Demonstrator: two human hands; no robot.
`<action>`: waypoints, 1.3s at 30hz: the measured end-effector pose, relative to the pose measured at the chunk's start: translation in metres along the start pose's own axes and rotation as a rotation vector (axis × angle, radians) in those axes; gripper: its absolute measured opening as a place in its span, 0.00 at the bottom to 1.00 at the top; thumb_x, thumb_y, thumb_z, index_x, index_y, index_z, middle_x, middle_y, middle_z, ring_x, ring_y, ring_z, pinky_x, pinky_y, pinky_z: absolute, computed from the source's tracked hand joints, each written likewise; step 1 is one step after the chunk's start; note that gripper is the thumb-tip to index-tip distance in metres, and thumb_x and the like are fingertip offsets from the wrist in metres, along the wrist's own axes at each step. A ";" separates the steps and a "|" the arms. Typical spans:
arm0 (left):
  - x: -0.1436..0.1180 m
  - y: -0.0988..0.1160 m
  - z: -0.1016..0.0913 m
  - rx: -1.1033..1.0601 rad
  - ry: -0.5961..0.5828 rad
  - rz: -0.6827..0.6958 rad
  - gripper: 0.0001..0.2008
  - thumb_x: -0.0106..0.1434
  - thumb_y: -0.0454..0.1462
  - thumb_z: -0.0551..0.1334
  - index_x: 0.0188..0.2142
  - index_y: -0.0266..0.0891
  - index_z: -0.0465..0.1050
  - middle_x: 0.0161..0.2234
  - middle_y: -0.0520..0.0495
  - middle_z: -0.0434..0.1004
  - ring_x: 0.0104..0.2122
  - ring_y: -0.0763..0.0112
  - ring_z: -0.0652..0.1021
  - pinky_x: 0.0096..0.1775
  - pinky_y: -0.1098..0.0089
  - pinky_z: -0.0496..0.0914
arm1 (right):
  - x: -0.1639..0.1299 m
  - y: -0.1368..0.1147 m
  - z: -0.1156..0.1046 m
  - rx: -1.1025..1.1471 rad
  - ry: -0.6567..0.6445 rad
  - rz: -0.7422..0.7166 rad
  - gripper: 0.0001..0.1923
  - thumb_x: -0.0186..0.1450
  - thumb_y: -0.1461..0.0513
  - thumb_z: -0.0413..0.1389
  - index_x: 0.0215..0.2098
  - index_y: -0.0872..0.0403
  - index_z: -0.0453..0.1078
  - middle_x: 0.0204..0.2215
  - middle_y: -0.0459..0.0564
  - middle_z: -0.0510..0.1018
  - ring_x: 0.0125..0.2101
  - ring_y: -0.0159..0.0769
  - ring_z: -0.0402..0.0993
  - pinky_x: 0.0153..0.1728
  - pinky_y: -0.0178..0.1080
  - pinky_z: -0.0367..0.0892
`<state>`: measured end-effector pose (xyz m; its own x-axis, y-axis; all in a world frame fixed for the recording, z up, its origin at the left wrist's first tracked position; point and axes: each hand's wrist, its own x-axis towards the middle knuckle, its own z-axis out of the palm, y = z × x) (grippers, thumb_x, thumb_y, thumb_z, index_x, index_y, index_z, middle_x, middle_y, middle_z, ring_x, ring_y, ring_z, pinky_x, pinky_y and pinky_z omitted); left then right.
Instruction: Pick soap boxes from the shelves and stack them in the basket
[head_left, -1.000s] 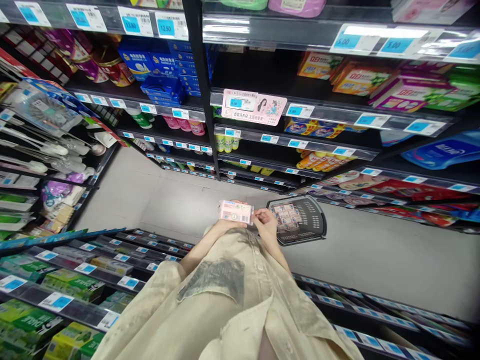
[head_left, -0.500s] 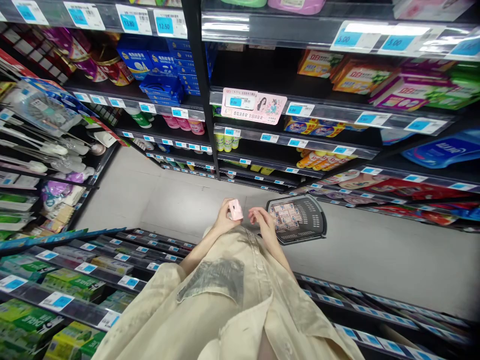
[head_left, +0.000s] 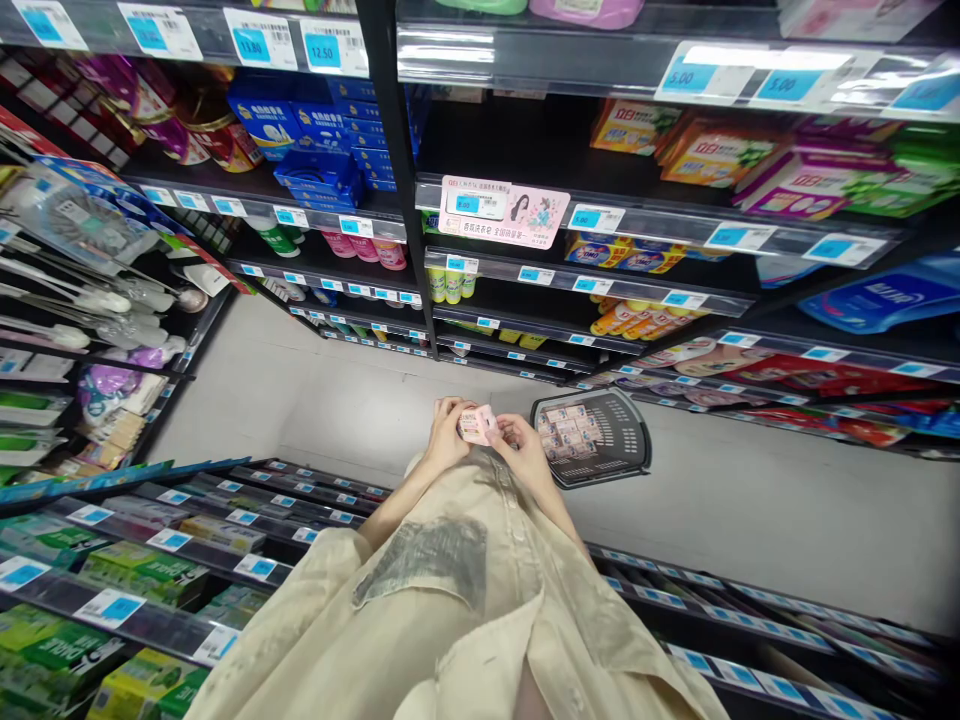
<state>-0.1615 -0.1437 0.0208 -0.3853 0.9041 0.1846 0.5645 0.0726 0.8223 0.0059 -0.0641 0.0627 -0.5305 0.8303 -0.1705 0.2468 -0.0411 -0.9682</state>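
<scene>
A small pink soap box (head_left: 475,425) is in front of my body, at waist height. My left hand (head_left: 447,436) is closed around its left end. Fingers of my right hand (head_left: 525,452) close on the box's right end, the thumb against its edge. To the right of my right hand, a black shopping basket (head_left: 636,440) appears low over the floor. Several pink soap packs (head_left: 571,430), alike in colour, lie grouped in its left part.
Ahead stands a shelf unit with boxed soaps (head_left: 712,155), blue boxes (head_left: 315,180) and a pink shelf sign (head_left: 504,212). Brushes and other goods hang at the left. Behind and beside me run more shelves with green boxes (head_left: 142,570). Grey floor (head_left: 360,400) lies between.
My right hand has moved left to meet the soap box and now touches its right end. The box has turned in my left hand, showing a longer printed side.
</scene>
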 end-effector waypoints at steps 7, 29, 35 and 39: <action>0.000 -0.005 0.001 -0.017 -0.005 -0.009 0.24 0.56 0.29 0.68 0.53 0.41 0.76 0.49 0.41 0.72 0.52 0.54 0.72 0.54 0.56 0.71 | -0.001 -0.003 0.002 -0.033 -0.018 0.000 0.18 0.59 0.52 0.68 0.44 0.50 0.75 0.34 0.49 0.81 0.31 0.38 0.75 0.30 0.38 0.69; -0.001 -0.002 -0.003 0.039 -0.044 0.025 0.25 0.56 0.29 0.67 0.54 0.41 0.78 0.49 0.40 0.73 0.51 0.54 0.71 0.51 0.57 0.70 | -0.002 0.005 0.001 -0.040 0.000 0.011 0.18 0.63 0.49 0.67 0.46 0.50 0.77 0.37 0.50 0.83 0.34 0.40 0.77 0.32 0.38 0.71; 0.000 0.013 -0.011 0.200 -0.136 0.166 0.28 0.56 0.33 0.71 0.57 0.46 0.78 0.49 0.40 0.79 0.49 0.50 0.73 0.49 0.52 0.66 | -0.001 0.006 0.000 -0.015 -0.008 0.006 0.21 0.64 0.49 0.66 0.52 0.47 0.75 0.46 0.50 0.84 0.41 0.42 0.81 0.45 0.43 0.76; 0.004 0.021 -0.014 0.048 -0.080 0.193 0.27 0.58 0.40 0.74 0.58 0.47 0.76 0.50 0.41 0.81 0.50 0.52 0.76 0.53 0.52 0.68 | 0.002 0.014 0.000 0.199 0.164 0.114 0.23 0.64 0.42 0.64 0.46 0.49 0.75 0.36 0.49 0.82 0.31 0.40 0.77 0.30 0.40 0.76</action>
<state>-0.1617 -0.1442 0.0464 -0.2085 0.9336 0.2913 0.6570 -0.0869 0.7488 0.0082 -0.0628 0.0486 -0.3661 0.8922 -0.2644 0.1248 -0.2345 -0.9641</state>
